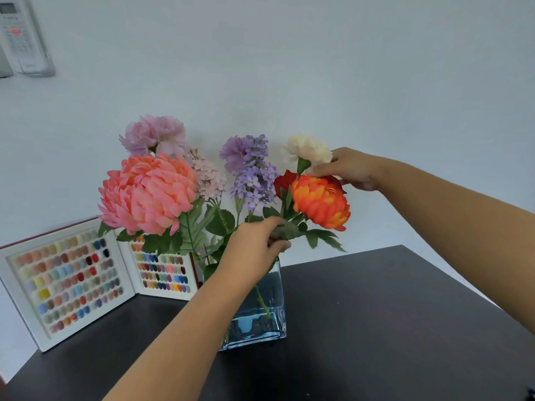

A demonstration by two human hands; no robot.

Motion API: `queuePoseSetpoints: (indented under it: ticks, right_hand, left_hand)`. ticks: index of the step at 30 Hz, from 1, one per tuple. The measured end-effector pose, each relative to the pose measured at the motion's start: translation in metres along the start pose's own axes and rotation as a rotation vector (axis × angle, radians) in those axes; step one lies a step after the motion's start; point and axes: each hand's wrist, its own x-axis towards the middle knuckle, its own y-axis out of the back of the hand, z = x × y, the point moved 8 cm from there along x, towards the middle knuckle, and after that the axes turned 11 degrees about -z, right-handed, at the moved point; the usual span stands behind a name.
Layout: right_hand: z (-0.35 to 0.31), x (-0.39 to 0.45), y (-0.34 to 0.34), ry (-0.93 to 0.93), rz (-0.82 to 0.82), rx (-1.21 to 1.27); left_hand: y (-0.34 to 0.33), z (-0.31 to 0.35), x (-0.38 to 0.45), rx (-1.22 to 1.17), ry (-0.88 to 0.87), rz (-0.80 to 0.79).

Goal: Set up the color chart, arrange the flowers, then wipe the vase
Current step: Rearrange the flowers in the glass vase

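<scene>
A square blue glass vase (269, 319) stands on the dark table (376, 328) and holds several artificial flowers. Among them are a big coral bloom (147, 195), a purple sprig (254, 175), an orange bloom (321, 202) and a white carnation (308, 150). My left hand (254, 247) pinches the leafy stem under the orange bloom, just above the vase rim. My right hand (347, 169) grips the white carnation just below its head. The open color chart (66, 282) stands upright behind the vase at the left, against the wall.
A white wall rises close behind the table. A wall-mounted remote control (20, 36) sits in its holder at the top left. The table's right edge (451, 273) runs diagonally under my right forearm.
</scene>
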Motion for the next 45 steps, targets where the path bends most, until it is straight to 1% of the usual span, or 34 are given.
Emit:
queuePoseSetpoints:
  ticks: [3,5,7,9,11,14,19,24,30,34,36,39,45]
  right_hand:
    - [0.006,-0.010,0.013,-0.057,-0.072,0.048]
    - [0.010,-0.014,0.020,-0.062,-0.102,0.081]
    - [0.010,-0.019,0.030,-0.026,-0.048,0.116]
    - [0.005,-0.023,0.037,0.039,0.045,0.124]
    - [-0.005,-0.027,0.038,0.065,0.111,0.036]
    - [-0.022,-0.027,0.026,0.067,0.121,-0.079]
    - [-0.046,-0.019,0.008,0.117,0.141,-0.104]
    - [-0.061,-0.008,-0.002,0.185,0.242,-0.137]
    - [-0.086,-0.019,0.012,0.298,0.345,-0.004]
    - [-0.092,-0.025,0.003,0.352,0.300,0.054]
    - [-0.096,-0.024,-0.006,0.378,0.293,0.078]
    - [-0.107,-0.025,-0.014,0.429,0.315,0.123]
    - [-0.132,-0.036,-0.007,0.528,0.333,0.216]
  left_hand:
    - [0.002,-0.001,-0.009,0.030,-0.020,-0.010]
    - [0.004,-0.003,-0.015,0.072,-0.022,-0.001]
    - [0.006,-0.002,-0.021,0.108,-0.038,0.019]
    - [0.007,0.001,-0.024,0.125,-0.061,0.041]
    - [0.007,0.004,-0.024,0.127,-0.077,0.056]
    - [0.003,0.007,-0.020,0.128,-0.069,0.039]
    - [-0.009,0.005,-0.018,0.153,-0.051,-0.034]
    - [-0.006,0.002,-0.021,0.172,-0.051,-0.035]
    - [0.016,-0.009,-0.028,0.122,-0.027,0.075]
    - [0.028,-0.015,-0.032,0.101,0.020,0.178]
    - [0.030,-0.020,-0.034,0.132,0.066,0.201]
    - [0.028,-0.027,-0.037,0.178,0.128,0.182]
    - [0.018,-0.032,-0.035,0.159,0.127,0.065]
